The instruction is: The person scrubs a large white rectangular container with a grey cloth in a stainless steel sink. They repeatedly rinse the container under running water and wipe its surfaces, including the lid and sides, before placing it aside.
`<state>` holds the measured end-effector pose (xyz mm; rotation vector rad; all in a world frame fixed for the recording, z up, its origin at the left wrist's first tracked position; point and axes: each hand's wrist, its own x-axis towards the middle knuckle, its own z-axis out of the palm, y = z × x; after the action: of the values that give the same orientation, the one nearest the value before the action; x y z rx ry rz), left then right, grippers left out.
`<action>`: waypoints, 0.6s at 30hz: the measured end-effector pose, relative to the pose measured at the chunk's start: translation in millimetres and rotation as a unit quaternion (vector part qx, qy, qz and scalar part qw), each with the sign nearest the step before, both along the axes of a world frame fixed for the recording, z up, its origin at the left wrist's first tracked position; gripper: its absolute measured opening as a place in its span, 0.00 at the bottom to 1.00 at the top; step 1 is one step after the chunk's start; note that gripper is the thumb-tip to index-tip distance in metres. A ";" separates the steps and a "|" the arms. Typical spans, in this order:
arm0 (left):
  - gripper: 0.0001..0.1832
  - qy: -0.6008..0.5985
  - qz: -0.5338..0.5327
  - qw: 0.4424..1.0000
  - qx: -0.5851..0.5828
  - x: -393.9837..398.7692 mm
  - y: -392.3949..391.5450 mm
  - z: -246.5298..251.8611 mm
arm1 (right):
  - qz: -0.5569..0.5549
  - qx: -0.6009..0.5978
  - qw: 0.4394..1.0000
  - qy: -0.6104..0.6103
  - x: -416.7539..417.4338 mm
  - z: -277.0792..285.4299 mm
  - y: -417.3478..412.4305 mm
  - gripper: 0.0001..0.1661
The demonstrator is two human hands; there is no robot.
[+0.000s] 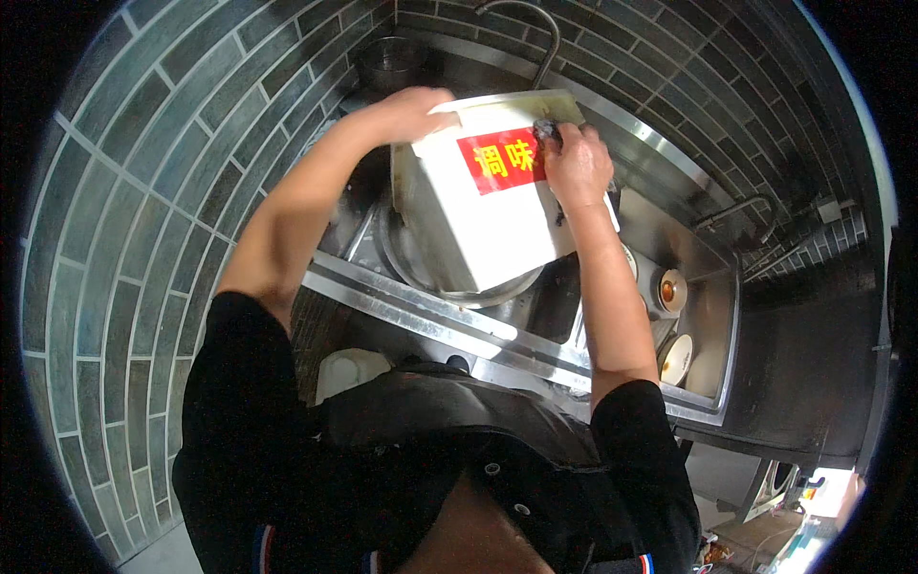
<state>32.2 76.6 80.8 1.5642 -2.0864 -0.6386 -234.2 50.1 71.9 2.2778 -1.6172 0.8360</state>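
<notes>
A white plastic bin [495, 240] is tilted over the sink, its side turned up towards me. A red label [502, 161] with yellow writing is stuck on that side. At the bin's upper left corner, my left hand [416, 115] grips the rim; it is slightly blurred. My right hand [582, 163] presses a dark scrubbing pad [548, 132] against the bin at the label's right end. Its exact material is hard to tell. Beneath the bin is a round metal basin [527, 285], mostly covered by it.
A curved faucet [554, 43] rises behind the bin, and a dark round container [391, 61] stands in the back left corner. Bowls [673, 290] and a tilted dish [676, 360] occupy the right sink. Tiled wall [136, 237] borders my left. Below the sink edge is a whitish container [351, 369].
</notes>
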 end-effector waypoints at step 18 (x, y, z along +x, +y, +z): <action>0.10 0.214 0.160 0.960 -0.081 -30.7 -1.2 -44.7 | 0.111 0.041 0.993 -0.017 64.2 0.8 -2.1 0.11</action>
<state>1.6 75.3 36.1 1.4702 -1.4904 -0.6049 -170.0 48.0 72.7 2.5486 -1.4547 0.8776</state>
